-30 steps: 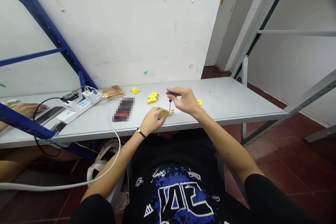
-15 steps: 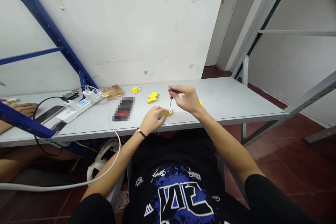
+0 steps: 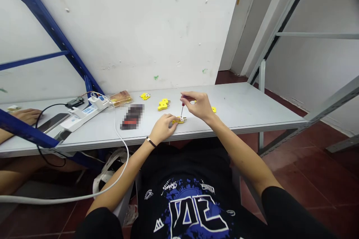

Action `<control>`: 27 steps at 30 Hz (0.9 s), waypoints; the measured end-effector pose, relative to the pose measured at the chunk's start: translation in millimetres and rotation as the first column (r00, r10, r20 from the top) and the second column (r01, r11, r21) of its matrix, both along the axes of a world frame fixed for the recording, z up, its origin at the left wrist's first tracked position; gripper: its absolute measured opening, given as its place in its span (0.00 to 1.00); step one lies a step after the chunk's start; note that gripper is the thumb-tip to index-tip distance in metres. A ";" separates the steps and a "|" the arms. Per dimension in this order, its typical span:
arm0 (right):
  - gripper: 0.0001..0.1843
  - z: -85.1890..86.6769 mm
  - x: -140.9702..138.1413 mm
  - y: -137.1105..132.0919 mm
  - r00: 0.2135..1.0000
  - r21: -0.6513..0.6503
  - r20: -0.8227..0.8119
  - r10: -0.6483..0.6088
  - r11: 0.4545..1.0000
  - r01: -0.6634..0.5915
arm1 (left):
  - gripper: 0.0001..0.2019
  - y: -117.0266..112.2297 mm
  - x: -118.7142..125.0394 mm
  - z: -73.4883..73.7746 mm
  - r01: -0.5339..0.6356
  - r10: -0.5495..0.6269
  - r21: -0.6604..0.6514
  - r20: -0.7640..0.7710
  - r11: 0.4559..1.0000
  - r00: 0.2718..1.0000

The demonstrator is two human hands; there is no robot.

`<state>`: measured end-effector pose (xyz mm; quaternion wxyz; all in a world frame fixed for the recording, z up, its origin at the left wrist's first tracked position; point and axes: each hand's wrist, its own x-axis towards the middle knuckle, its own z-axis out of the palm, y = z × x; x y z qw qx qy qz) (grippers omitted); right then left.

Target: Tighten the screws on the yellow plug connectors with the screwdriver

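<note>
One screwdriver (image 3: 183, 104) had tilted right, clamped in right fingers (image 3: 192, 94); left fingers (image 3: 170, 117) pinned the yellow plug (image 3: 181, 120); turning seemed unfinished

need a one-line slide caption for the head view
The left hand holds a yellow plug on the table while the right hand points a screwdriver down at it.

Our left hand (image 3: 163, 126) holds a yellow plug (image 3: 180, 120) on the table (image 3: 246, 108), our right hand (image 3: 200, 106) grips a red screwdriver (image 3: 183, 104), its tip down at the plug, more yellow plugs (image 3: 162, 105) beyond, a white power strip (image 3: 80, 117) to our left, another person's hand (image 3: 27, 116) near a phone (image 3: 54, 120).
</note>
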<state>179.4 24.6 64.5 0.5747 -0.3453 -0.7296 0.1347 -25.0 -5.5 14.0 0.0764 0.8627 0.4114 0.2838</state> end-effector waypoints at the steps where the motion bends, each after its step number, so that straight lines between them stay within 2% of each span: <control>1: 0.13 -0.4 0.2 1.0 1.000 0.005 -0.004 -0.003 1.000 0.003 | 0.10 -0.1 0.1 0.2 -0.001 0.001 0.001 -0.002 1.000 1.000; 5: 0.16 -2.3 0.6 3.8 0.999 0.022 0.005 -0.050 0.999 0.050 | 0.10 0.0 0.2 0.4 0.000 0.000 0.002 0.003 1.000 1.000; 9: 0.14 -3.5 -0.2 4.2 0.995 0.065 0.009 -0.098 0.993 0.098 | 0.10 0.2 0.1 0.2 0.001 -0.001 -0.005 0.007 1.000 1.000; 17: 0.14 -3.9 -0.6 3.6 0.996 0.045 0.025 -0.087 0.995 0.086 | 0.10 0.3 0.4 -0.4 0.005 -0.005 -0.004 0.010 1.000 1.000; 27: 0.14 -5.3 0.1 5.3 0.996 0.081 0.019 -0.084 0.993 0.082 | 0.10 -0.2 0.1 -0.1 -0.001 0.001 -0.003 0.001 1.000 1.000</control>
